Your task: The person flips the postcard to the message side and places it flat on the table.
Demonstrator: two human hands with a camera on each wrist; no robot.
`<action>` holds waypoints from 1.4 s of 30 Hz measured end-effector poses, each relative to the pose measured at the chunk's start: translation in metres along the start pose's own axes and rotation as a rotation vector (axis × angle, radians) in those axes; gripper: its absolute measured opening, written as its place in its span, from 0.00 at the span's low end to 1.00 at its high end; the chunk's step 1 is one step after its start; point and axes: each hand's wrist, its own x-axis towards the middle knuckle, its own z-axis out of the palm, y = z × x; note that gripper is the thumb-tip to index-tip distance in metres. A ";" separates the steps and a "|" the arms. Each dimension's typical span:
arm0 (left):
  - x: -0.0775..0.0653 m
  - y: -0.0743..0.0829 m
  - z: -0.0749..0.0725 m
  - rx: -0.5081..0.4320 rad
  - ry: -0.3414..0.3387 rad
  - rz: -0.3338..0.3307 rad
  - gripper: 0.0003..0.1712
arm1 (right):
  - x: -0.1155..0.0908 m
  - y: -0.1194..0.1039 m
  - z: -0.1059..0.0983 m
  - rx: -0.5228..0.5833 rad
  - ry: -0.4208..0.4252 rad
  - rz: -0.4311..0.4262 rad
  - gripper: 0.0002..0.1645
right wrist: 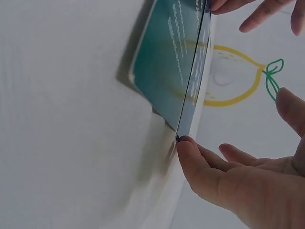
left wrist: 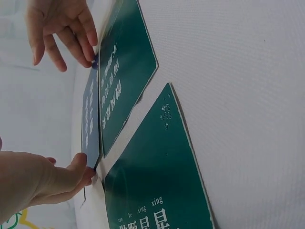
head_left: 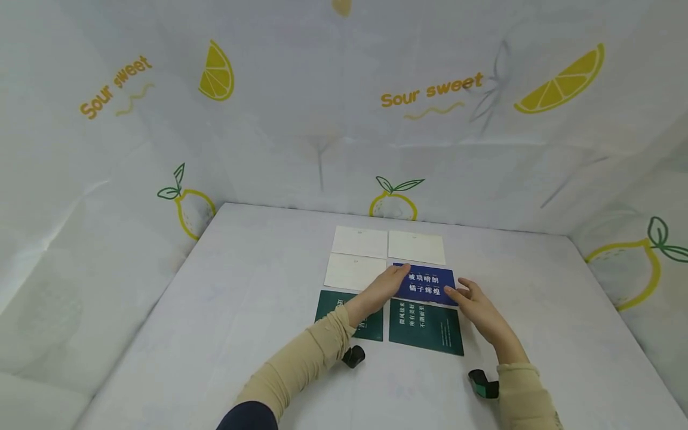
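Blue card (head_left: 424, 285) partly behind left fingers (head_left: 396, 274), left green card (head_left: 328, 303) partly behind left sleeve (head_left: 306, 353)

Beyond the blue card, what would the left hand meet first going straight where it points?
Probably the back-right white card, just beyond the blue card; the left hand might pass above it, since height is hard to judge.

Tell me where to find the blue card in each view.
Head: blue card, right of centre, below mid-height.
Left wrist: blue card, a narrow strip left of centre.
Right wrist: blue card, a near edge-on sliver, mostly upper half, right of centre.
Shared landmark: the nearest green card, below it in the head view, right of it from the left wrist, left from the right.
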 end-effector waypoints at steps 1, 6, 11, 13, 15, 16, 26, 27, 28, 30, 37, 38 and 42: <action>0.000 0.000 0.000 -0.011 0.006 -0.001 0.37 | 0.000 0.001 0.000 0.011 0.003 0.002 0.53; 0.000 -0.002 0.001 -0.048 0.059 -0.028 0.35 | 0.004 0.004 0.002 0.142 0.033 -0.005 0.51; 0.001 0.000 0.002 -0.079 0.146 -0.052 0.32 | 0.006 0.005 0.001 0.352 0.066 0.002 0.47; 0.001 0.001 0.002 -0.080 0.189 -0.053 0.32 | 0.006 0.004 0.000 0.414 0.068 0.004 0.46; 0.001 0.002 0.002 -0.073 0.223 -0.047 0.32 | 0.007 0.004 0.001 0.450 0.072 0.009 0.45; 0.001 0.003 0.001 -0.059 0.235 -0.037 0.33 | 0.007 0.003 0.001 0.452 0.073 0.011 0.44; -0.001 0.001 0.000 -0.025 0.334 0.066 0.39 | 0.005 0.001 0.005 0.394 0.160 -0.022 0.42; 0.000 0.000 0.000 -0.014 0.348 0.079 0.39 | 0.006 0.001 0.006 0.385 0.176 -0.029 0.42; 0.000 -0.001 -0.001 0.001 0.363 0.088 0.39 | 0.008 0.002 0.006 0.373 0.191 -0.038 0.41; 0.002 -0.003 -0.001 0.030 0.386 0.103 0.38 | 0.013 0.007 0.008 0.348 0.221 -0.053 0.41; 0.004 -0.008 -0.005 0.075 0.433 0.141 0.33 | 0.043 0.037 0.013 0.191 0.349 -0.083 0.36; 0.004 -0.008 -0.005 0.077 0.442 0.149 0.32 | 0.045 0.038 0.012 0.180 0.354 -0.091 0.36; 0.005 -0.010 -0.007 0.066 0.476 0.176 0.28 | 0.042 0.035 0.010 0.170 0.364 -0.089 0.37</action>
